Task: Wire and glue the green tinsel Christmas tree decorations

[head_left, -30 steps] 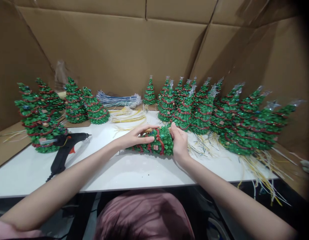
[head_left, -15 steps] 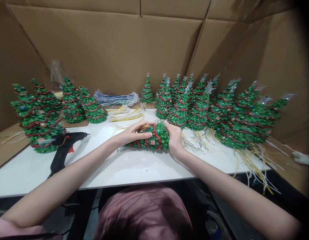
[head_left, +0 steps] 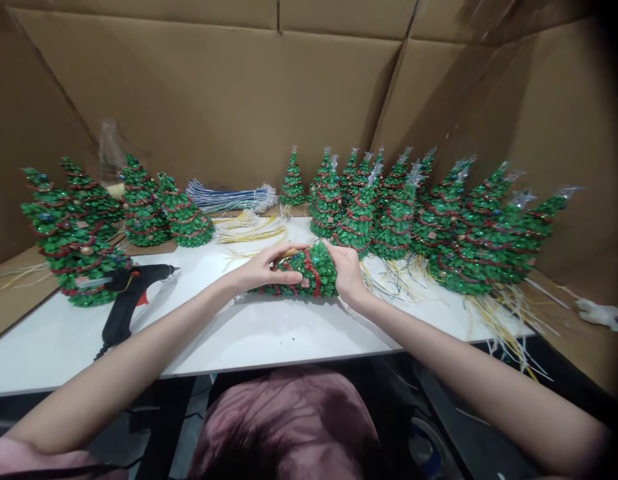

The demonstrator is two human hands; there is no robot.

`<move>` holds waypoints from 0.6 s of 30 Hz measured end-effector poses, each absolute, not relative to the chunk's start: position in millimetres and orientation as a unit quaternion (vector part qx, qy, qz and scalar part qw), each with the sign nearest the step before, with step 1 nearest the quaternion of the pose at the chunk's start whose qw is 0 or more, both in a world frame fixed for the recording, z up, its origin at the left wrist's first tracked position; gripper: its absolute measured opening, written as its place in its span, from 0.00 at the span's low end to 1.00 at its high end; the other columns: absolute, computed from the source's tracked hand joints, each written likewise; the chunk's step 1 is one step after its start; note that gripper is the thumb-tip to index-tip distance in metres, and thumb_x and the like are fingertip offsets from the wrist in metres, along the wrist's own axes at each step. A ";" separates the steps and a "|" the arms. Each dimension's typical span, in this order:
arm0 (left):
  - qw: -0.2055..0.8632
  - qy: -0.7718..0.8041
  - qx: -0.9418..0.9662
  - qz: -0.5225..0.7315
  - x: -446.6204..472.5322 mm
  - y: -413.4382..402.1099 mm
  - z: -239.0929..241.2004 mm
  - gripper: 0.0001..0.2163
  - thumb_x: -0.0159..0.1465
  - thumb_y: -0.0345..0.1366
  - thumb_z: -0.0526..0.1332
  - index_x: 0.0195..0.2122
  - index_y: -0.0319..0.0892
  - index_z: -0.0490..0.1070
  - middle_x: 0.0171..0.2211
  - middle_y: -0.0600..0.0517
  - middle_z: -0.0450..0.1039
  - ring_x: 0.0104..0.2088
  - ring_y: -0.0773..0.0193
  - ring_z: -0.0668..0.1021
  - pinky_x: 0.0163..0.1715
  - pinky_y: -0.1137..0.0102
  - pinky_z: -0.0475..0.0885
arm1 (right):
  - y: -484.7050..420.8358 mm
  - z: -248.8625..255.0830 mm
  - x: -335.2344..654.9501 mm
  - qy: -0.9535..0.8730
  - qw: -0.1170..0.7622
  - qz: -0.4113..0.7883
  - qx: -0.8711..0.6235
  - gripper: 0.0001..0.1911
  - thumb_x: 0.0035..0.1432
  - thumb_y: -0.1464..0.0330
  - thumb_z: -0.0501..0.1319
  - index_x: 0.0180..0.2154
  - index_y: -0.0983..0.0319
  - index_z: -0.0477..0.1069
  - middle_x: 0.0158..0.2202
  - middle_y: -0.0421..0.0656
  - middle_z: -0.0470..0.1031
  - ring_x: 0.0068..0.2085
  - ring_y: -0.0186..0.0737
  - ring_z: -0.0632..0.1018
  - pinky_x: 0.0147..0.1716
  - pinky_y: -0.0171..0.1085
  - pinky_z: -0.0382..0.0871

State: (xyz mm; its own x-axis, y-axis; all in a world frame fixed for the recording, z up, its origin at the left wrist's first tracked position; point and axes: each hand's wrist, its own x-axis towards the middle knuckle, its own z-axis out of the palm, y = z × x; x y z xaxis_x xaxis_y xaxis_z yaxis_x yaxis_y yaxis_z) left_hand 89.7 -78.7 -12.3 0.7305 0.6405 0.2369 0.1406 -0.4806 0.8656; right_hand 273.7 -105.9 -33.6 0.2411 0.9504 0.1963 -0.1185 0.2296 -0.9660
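Lying on its side on the white table is a small green Christmas tree with red garland, its base end toward the right. My left hand is closed over the tree's left part, the thumb along the near side. My right hand grips the base end, with its fingertips hidden behind the tree. To the left lies a black hot glue gun, its nozzle pointing right and a glue stick out of its back.
Several decorated trees stand at the left, and many star-topped ones with trailing wires at the right. Bundles of blue-white wires and yellow wires lie at the back. Cardboard walls enclose the table.
The held tree has rolled slightly; a pink square ornament on its near side is now less visible near my left thumb. Both hands keep their hold.
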 end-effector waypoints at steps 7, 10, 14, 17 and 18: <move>0.449 0.249 0.812 0.276 91.0 -81.7 -9.0 0.31 0.55 0.42 0.65 0.59 0.42 0.60 0.50 0.47 0.71 0.52 0.52 0.71 0.51 0.64 0.66 | -105.3 -33.7 273.5 -0.440 0.639 0.427 -0.464 0.22 0.47 0.54 0.63 0.16 0.60 0.56 0.15 0.35 0.56 0.20 0.32 0.60 0.19 0.33 0.54; 0.441 0.251 0.814 0.283 90.3 -81.9 -9.0 0.31 0.55 0.43 0.65 0.59 0.42 0.61 0.54 0.47 0.68 0.54 0.51 0.70 0.52 0.63 0.64 | -104.7 -33.1 272.2 -0.440 0.638 0.435 -0.459 0.23 0.47 0.53 0.62 0.16 0.60 0.57 0.15 0.35 0.56 0.21 0.32 0.60 0.19 0.33 0.54; 0.439 0.259 0.809 0.294 89.1 -79.9 -10.2 0.26 0.60 0.47 0.58 0.58 0.44 0.62 0.58 0.50 0.63 0.58 0.51 0.65 0.57 0.62 0.58 | -103.4 -31.3 270.6 -0.437 0.637 0.452 -0.446 0.23 0.45 0.52 0.63 0.15 0.60 0.58 0.14 0.35 0.56 0.21 0.33 0.61 0.20 0.34 0.56; 0.434 0.279 0.802 0.300 89.4 -78.8 -10.6 0.23 0.63 0.49 0.54 0.56 0.45 0.65 0.58 0.52 0.64 0.59 0.53 0.64 0.59 0.61 0.55 | -103.5 -30.0 270.2 -0.430 0.630 0.472 -0.443 0.23 0.44 0.51 0.63 0.15 0.60 0.59 0.14 0.35 0.57 0.20 0.33 0.62 0.19 0.34 0.56; 0.432 0.282 0.802 0.302 89.6 -78.7 -10.7 0.23 0.63 0.49 0.53 0.56 0.45 0.65 0.58 0.52 0.64 0.59 0.53 0.64 0.59 0.61 0.55 | -103.8 -29.7 270.3 -0.427 0.627 0.479 -0.442 0.23 0.44 0.51 0.63 0.15 0.60 0.60 0.14 0.36 0.58 0.20 0.34 0.62 0.19 0.34 0.56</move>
